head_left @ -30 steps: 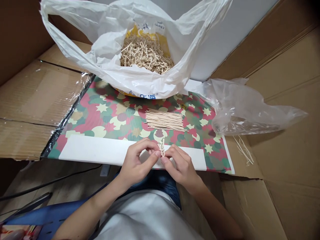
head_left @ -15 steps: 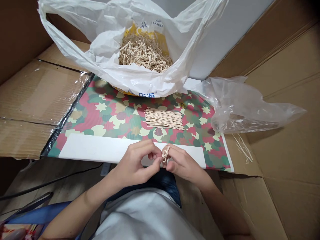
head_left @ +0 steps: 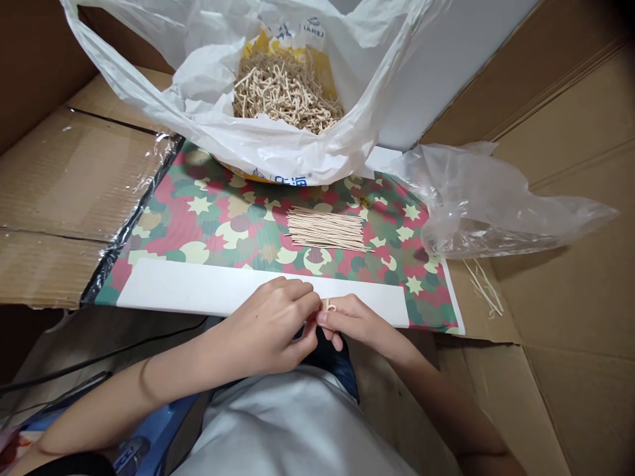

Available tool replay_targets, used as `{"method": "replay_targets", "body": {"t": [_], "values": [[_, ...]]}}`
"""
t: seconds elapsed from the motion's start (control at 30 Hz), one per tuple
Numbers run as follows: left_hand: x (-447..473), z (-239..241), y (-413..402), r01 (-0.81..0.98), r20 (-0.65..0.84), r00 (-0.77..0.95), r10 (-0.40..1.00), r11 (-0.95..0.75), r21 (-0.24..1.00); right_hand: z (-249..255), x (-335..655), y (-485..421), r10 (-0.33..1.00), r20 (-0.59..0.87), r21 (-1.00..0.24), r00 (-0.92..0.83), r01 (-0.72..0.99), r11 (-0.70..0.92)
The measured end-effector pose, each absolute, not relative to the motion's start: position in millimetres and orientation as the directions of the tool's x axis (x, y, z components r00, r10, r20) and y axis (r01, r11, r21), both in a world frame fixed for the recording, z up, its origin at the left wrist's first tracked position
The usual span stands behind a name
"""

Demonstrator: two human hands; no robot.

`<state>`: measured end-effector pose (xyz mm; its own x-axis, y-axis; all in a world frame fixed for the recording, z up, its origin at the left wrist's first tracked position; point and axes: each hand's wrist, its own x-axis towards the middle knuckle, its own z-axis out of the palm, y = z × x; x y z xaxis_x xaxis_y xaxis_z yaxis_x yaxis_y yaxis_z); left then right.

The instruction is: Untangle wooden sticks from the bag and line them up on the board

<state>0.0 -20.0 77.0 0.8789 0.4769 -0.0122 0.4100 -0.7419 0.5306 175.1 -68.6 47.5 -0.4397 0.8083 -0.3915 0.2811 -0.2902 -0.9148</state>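
My left hand (head_left: pixel 270 327) and my right hand (head_left: pixel 352 320) meet at the near edge of the patterned board (head_left: pixel 218 225), fingers pinched together on a small tan knotted strip (head_left: pixel 329 306). Only a little loop of it shows between the fingertips. Just beyond them a neat bundle of straight tan sticks (head_left: pixel 325 231) lies on the board. Farther back, a white plastic bag (head_left: pixel 278 142) stands open with a heap of tan knotted pieces (head_left: pixel 285 92) inside.
A clear plastic bag (head_left: pixel 491 205) lies at the right, with a few loose sticks (head_left: pixel 479 287) on the cardboard below it. Flattened cardboard (head_left: pixel 64 192) surrounds the board on the left and right. A black cable (head_left: pixel 99 360) runs at lower left.
Both hands have dropped toward me and closed tighter on the strip. It stood upright between the fingertips a second ago; now only a small loop shows. The camera tilted slightly.
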Motion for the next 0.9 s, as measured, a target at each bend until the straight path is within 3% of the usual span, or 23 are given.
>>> {"method": "replay_targets", "body": {"t": [0.33,0.6,0.77,0.9], "values": [[0,78,-16,0.399,-0.137,0.902,0.409,-0.670,0.626,40,176,-74,0.775,-0.418,-0.896,-0.475,0.078,-0.436],[-2,70,-15,0.333,-0.125,0.923,0.364,-0.593,0.733,31,175,-80,0.775,-0.381,-0.873,-0.503,-0.079,-0.481],[-6,65,-6,0.245,0.053,0.886,0.460,-0.562,0.790,33,174,-79,0.768,-0.390,-0.880,-0.509,-0.039,-0.473],[-4,65,0,0.122,0.185,0.895,0.406,-0.622,0.774,40,174,-76,0.744,-0.390,-0.886,-0.543,0.001,-0.464]]}}
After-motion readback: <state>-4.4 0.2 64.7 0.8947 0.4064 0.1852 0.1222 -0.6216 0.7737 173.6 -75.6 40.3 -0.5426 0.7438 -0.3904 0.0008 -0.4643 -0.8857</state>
